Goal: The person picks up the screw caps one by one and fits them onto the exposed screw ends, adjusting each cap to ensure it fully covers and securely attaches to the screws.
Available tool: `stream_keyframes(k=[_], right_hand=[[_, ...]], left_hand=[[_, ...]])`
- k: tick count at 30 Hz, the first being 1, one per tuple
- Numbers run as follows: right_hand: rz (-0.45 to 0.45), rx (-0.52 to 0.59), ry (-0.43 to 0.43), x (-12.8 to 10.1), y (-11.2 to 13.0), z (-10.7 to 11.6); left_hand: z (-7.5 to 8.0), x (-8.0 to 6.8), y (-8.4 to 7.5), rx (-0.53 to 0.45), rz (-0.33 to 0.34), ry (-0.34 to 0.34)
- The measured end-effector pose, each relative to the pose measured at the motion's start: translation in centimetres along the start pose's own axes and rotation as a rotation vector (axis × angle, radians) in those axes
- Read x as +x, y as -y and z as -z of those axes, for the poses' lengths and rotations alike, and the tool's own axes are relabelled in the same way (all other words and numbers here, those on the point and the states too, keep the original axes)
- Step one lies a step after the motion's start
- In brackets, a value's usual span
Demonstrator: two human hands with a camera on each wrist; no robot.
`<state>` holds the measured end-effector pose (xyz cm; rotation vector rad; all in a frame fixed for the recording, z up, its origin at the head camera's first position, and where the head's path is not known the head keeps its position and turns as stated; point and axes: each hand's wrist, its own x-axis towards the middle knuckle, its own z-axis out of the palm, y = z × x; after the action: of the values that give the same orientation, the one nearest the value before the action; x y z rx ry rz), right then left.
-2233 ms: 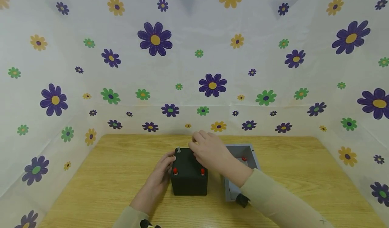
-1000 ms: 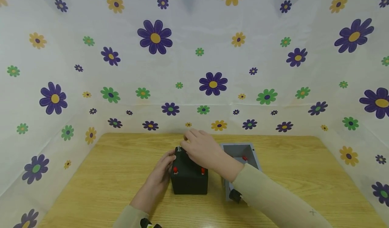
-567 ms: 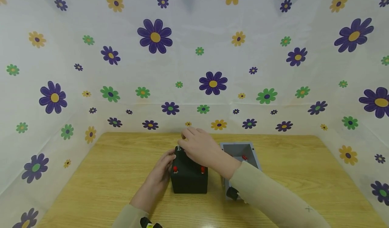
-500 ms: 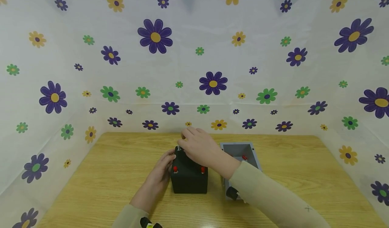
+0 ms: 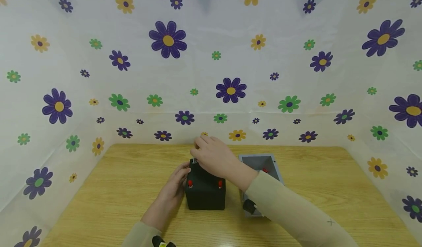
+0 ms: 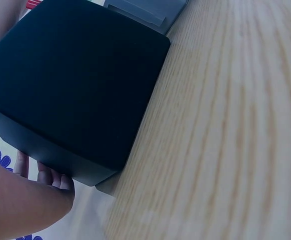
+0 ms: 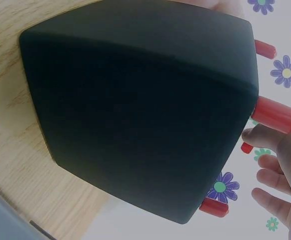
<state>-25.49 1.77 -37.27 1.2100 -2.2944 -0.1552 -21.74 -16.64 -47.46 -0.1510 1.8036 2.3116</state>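
Note:
A black box (image 5: 206, 199) stands on the table, with upright posts at the corners of its top. Red caps sit on the front-left post (image 5: 190, 183) and the front-right post (image 5: 220, 183); the right wrist view shows another red cap (image 7: 214, 207) at the back right. At the back-left corner, my right hand (image 5: 215, 157) pinches a small red cap (image 7: 246, 148) over a metal post (image 5: 194, 161). Whether cap and post touch is unclear. My left hand (image 5: 173, 188) lies along the box's left side, fingers against that face and thumb at the top edge.
To the right of the box is a grey bin (image 5: 255, 163) with a red piece (image 5: 265, 170) inside. My right forearm crosses over it. A flowered sheet (image 5: 204, 71) hangs behind and beside the wooden table (image 5: 115, 192).
From the back right of the box top, my right hand has moved left to the back-left post, then shifted slightly further left. The left hand and box have stayed in place.

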Motion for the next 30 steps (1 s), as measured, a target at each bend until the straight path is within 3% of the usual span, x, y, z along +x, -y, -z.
stream_keyframes(k=[14, 30], right_hand=[[0.014, -0.021, 0.000, 0.7, 0.1, -0.2], [0.019, 0.012, -0.015, 1.2, 0.5, -0.3]], left_hand=[[-0.1, -0.1, 0.0, -0.022, -0.006, -0.012], [-0.1, 0.0, 0.1, -0.047, -0.005, 0.017]])
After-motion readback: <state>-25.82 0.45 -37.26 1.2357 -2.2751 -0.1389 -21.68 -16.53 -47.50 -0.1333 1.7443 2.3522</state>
